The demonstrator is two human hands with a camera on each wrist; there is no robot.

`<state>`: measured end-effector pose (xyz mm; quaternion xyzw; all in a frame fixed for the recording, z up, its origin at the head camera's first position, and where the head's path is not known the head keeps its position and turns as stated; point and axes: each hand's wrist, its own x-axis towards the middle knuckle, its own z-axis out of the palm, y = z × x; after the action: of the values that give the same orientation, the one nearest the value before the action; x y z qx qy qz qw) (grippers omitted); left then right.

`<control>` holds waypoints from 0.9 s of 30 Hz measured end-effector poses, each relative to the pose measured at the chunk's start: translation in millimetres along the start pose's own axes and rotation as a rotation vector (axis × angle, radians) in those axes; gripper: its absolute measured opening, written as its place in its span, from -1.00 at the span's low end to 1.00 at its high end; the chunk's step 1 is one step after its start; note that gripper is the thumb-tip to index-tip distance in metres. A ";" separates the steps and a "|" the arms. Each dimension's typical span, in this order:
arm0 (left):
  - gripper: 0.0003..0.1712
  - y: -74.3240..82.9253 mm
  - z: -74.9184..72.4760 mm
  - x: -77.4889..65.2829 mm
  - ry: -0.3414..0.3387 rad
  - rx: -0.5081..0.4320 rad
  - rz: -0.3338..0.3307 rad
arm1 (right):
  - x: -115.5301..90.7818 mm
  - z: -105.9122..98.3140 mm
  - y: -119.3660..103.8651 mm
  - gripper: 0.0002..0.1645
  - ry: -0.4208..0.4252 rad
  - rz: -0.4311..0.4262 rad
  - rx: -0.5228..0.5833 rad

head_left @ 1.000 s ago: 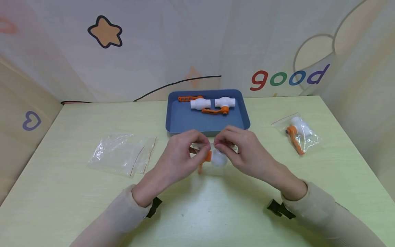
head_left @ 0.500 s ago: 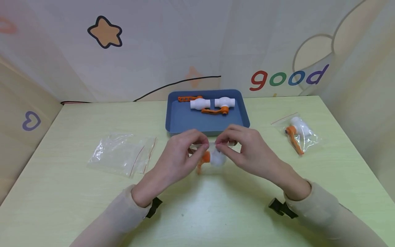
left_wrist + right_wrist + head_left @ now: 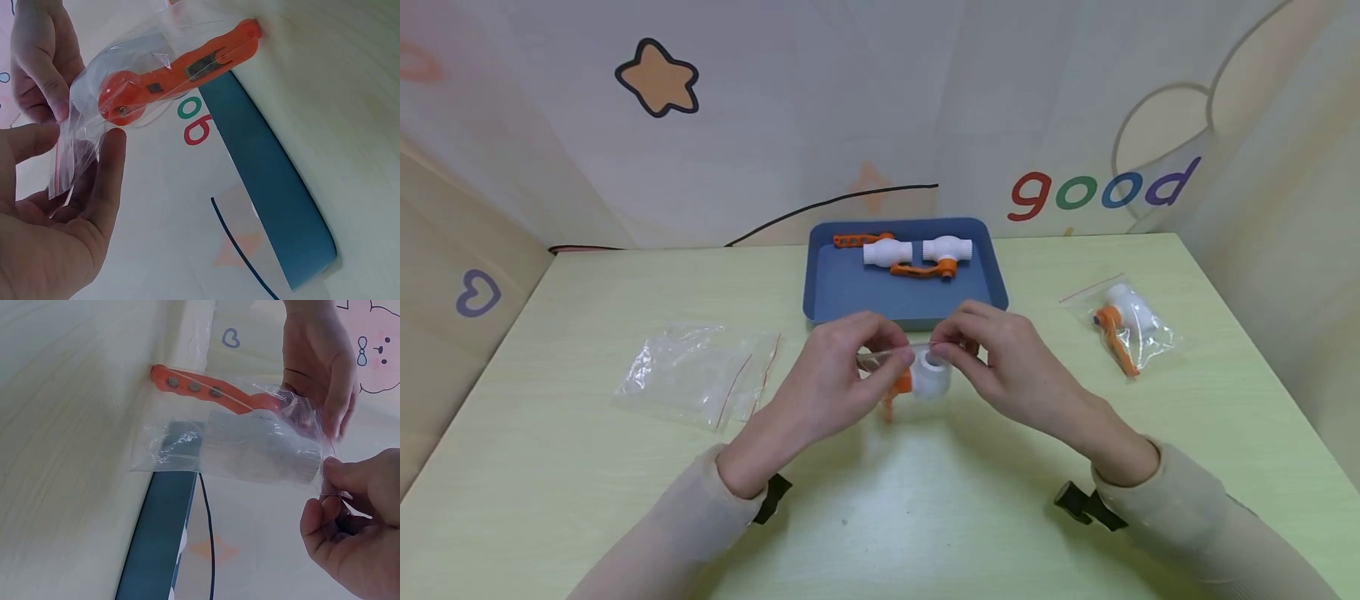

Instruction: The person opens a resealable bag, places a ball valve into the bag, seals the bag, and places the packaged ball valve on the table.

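Observation:
Between both hands hangs a clear zip bag [image 3: 162,440] holding a white ball valve [image 3: 931,379] with an orange handle [image 3: 187,69]. My left hand [image 3: 853,371] pinches the bag's top strip near its left end, thumb toward me. On the other side, my right hand [image 3: 992,354] pinches the same strip between thumb and curled fingers. In the right wrist view the white valve body [image 3: 256,444] lies lengthwise in the bag, its orange handle [image 3: 206,387] alongside. Both hands are just in front of the blue tray [image 3: 820,292].
In the tray lie two white ball valves [image 3: 946,249] with orange handles. A bagged valve [image 3: 1123,321] rests on the table at right. Flat zip bags [image 3: 688,371] lie at left. A printed curtain [image 3: 760,108] stands behind the table [image 3: 587,500].
My right hand has slid slightly to the right along the bag's top strip. The left hand stays nearly in place, while the bagged valve has swung a little.

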<state>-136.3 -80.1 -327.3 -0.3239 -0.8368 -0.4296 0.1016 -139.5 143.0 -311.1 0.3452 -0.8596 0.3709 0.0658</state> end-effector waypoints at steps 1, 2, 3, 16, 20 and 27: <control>-0.96 0.2 0.0 0.6 -0.002 0.001 0.010 | 0.2 0.0 -0.2 -0.90 0.000 -0.004 0.000; -0.96 0.4 -0.1 1.1 -0.004 0.002 0.019 | 0.3 0.0 -0.4 -0.89 0.000 -0.009 0.001; -0.96 0.6 -0.1 1.7 -0.006 0.005 0.026 | 0.6 0.1 -0.7 -0.89 0.001 -0.014 0.001; -0.93 0.8 2.5 4.2 0.008 -0.007 -0.011 | 3.3 -2.0 -1.0 -0.82 0.059 -0.040 0.012; -0.92 -1.6 1.5 4.1 0.005 -0.074 -0.057 | 2.1 -3.4 0.6 -0.68 0.090 -0.004 0.029; -0.92 -8.4 -2.3 5.3 0.033 -0.236 -0.155 | -2.6 -2.7 6.3 -0.60 0.076 0.152 0.102</control>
<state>-145.9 -83.1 -329.0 -0.2611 -0.8011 -0.5368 0.0429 -142.0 149.3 -313.8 0.2676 -0.8601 0.4311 0.0523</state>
